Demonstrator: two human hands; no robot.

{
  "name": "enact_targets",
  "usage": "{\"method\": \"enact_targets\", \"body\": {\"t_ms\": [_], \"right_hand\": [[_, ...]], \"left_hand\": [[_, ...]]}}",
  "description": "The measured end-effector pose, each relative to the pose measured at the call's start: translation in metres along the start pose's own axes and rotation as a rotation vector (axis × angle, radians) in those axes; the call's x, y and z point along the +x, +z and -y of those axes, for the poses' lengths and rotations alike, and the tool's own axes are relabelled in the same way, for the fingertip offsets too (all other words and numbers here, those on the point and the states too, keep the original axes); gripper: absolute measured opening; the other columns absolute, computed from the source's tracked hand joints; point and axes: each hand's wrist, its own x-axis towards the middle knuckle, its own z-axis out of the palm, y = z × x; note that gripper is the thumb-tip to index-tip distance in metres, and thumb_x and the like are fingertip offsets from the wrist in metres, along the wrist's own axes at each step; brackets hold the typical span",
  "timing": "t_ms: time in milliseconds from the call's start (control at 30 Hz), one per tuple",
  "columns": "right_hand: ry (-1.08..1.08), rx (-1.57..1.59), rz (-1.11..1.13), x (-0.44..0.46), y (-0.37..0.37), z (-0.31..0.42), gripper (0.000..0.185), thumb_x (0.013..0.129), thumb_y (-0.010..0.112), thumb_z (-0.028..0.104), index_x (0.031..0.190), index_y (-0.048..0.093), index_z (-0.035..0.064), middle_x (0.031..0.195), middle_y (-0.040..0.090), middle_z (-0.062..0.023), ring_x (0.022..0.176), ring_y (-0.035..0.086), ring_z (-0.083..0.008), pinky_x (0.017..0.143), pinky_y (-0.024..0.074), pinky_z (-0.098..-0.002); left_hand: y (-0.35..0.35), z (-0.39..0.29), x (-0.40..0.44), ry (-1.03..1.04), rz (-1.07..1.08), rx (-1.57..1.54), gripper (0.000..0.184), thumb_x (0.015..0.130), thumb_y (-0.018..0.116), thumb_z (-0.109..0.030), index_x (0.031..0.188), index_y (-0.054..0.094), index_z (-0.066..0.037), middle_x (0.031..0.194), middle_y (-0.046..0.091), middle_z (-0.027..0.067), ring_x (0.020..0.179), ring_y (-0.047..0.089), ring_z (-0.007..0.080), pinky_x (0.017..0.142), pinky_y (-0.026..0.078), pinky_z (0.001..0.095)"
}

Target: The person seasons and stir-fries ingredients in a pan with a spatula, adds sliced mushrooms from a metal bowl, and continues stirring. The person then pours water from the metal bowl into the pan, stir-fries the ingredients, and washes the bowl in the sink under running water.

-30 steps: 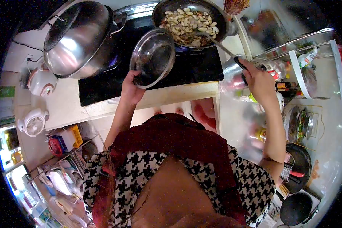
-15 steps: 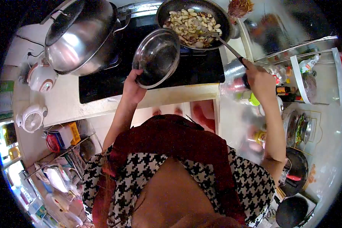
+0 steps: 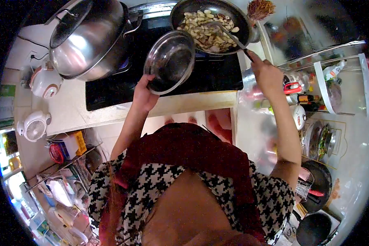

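Note:
My left hand grips the near-left rim of a metal bowl, which is tilted above the front of the black stove. Its inside looks wet, with nothing else I can make out in it. My right hand is closed round the dark handle of a spatula. The blade reaches into a dark frying pan at the back right of the stove, among pale sliced pieces of food. Food covers part of the blade.
A large lidded steel pot stands on the left of the black stove. Left of it are a white rice cooker and a small white fan. Bottles and a rack line the right side.
My right hand has moved left and up, pushing the spatula deeper into the pan, and the food has shifted toward the pan's left. My left hand and the bowl are nearly still.

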Motion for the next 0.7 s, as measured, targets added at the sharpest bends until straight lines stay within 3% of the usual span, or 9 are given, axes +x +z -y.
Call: {"method": "enact_targets", "body": {"t_ms": [100,200,500,700], "right_hand": [[-0.011,-0.094,0.05,-0.001,0.01,0.011,0.04,0.084,0.048,0.022,0.123,0.043,0.0296,0.065,0.057,-0.0101,0.05,0.057,-0.0288,0.044,0.0461,-0.0403],[-0.005,-0.154,0.104,-0.011,-0.005,0.005,0.041,0.084,0.048,0.022,0.124,0.043,0.0287,0.064,0.057,-0.0105,0.05,0.057,-0.0284,0.044,0.0461,-0.0402],[0.0,0.173,0.127,-0.017,-0.025,0.019,0.043,0.082,0.052,0.019,0.123,0.044,0.0293,0.068,0.058,-0.0122,0.057,0.058,-0.0299,0.048,0.0457,-0.0402],[-0.036,0.085,0.191,-0.018,-0.016,0.02,0.043,0.082,0.052,0.02,0.123,0.044,0.0273,0.067,0.058,-0.0122,0.054,0.057,-0.0293,0.047,0.0464,-0.0395]], "left_hand": [[-0.004,0.0,0.002,-0.02,-0.054,-0.039,0.035,0.078,0.047,-0.012,0.111,0.049,-0.001,0.11,0.055,0.0102,0.102,0.051,0.0243,0.094,0.036,0.037],[-0.009,0.004,0.005,0.048,-0.019,0.01,0.043,0.078,0.047,-0.016,0.119,0.043,-0.003,0.117,0.051,0.0151,0.106,0.05,0.032,0.091,0.041,0.0489],[-0.01,0.003,0.007,0.038,-0.018,0.086,0.045,0.079,0.045,-0.017,0.121,0.04,-0.003,0.119,0.049,0.0155,0.106,0.05,0.0338,0.089,0.041,0.0503],[-0.002,0.001,0.002,0.038,-0.035,0.118,0.046,0.079,0.047,-0.016,0.123,0.038,-0.008,0.121,0.047,0.0152,0.108,0.048,0.0341,0.089,0.041,0.0524]]}}
